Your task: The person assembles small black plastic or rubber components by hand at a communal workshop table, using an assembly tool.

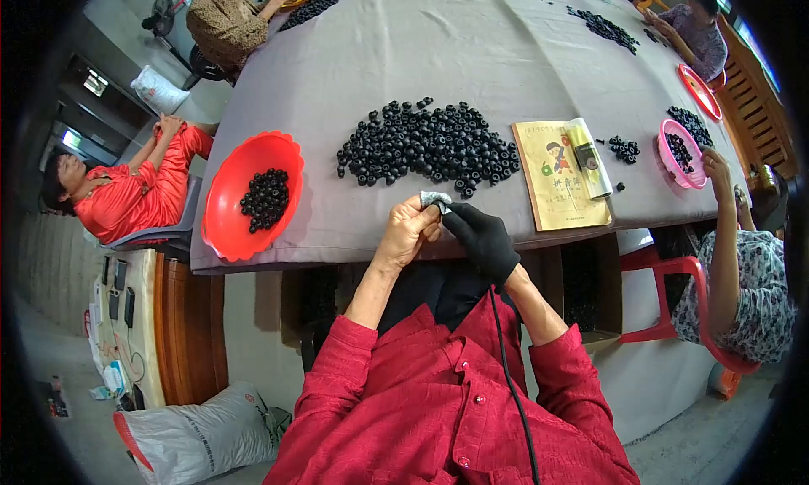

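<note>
My left hand (403,232) is bare, with a silvery-grey wrapping (434,198) around a fingertip. Its fingers are pinched together at the table's near edge. My right hand (484,241) wears a black glove and meets the left one, its thumb and fingers closed at the wrapped fingertip. Whatever sits between the fingers is too small and covered to name. Just beyond them lies a heap of small round black parts with holes (425,148). To the left, a red scalloped bowl (222,203) contains a smaller group of these black parts (265,200).
A yellow booklet (543,211) with a clear plastic packet (588,160) on it lies right of the heap. Farther right are a pink basket (694,180) and a co-worker's hand (718,175). A black cord (510,375) hangs down my front. Other people sit around the grey-covered table (472,55).
</note>
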Demonstrator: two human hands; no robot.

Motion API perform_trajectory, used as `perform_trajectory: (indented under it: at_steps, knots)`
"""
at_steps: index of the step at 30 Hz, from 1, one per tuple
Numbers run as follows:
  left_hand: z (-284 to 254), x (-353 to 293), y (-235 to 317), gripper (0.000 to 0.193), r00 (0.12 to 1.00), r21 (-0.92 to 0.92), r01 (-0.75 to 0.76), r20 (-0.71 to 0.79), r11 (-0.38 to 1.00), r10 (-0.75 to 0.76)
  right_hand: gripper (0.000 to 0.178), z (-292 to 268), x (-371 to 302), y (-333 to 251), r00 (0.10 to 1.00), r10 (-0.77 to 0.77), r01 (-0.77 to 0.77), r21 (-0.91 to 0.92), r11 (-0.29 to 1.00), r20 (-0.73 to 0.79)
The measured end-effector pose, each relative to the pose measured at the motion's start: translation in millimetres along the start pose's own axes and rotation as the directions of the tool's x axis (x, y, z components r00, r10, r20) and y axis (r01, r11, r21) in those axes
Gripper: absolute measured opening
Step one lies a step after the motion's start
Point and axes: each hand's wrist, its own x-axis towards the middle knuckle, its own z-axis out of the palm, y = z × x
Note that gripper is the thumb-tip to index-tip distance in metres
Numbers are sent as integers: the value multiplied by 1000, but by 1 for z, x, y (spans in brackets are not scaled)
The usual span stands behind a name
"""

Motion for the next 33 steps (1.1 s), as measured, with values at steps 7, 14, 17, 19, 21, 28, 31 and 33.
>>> perform_trajectory:
  at_steps: [7, 14, 17, 19, 21, 28, 31, 33]
  knots:
    - [-2, 0, 0, 13, 999, -3, -11, 35, 1000, 11, 32, 2, 3, 13, 999, -34, 34, 5, 999, -14]
    - [-2, 0, 0, 13, 1000, 38, -19, 20, 999, 18, 32, 3, 4, 15, 998, -55, 55, 45, 997, -11]
    - [0, 0, 1, 13, 1000, 46, -3, -5, 999, 3, 32, 4, 5, 13, 999, -26, 26, 10, 1000, -26]
    - [0, 0, 2, 13, 1000, 65, 2, -11, 998, -1, 32, 3, 5, 14, 999, -23, 23, -5, 1000, -23]
    - [-1, 1, 1, 13, 1000, 75, 7, -12, 997, -6, 32, 4, 6, 15, 999, -25, 25, 14, 1000, -35]
    - [0, 1, 2, 13, 1000, 129, 9, -25, 992, -5, 29, 2, 7, 9, 997, 71, -71, 40, 997, -11]
    - [1, 0, 0, 13, 999, 89, 13, -32, 996, -10, 28, 3, 6, 10, 998, 56, -51, 101, 994, -42]
    - [3, 0, 1, 12, 1000, 70, -7, -21, 998, 8, 30, 4, 4, 15, 998, 2, 3, 85, 996, -62]
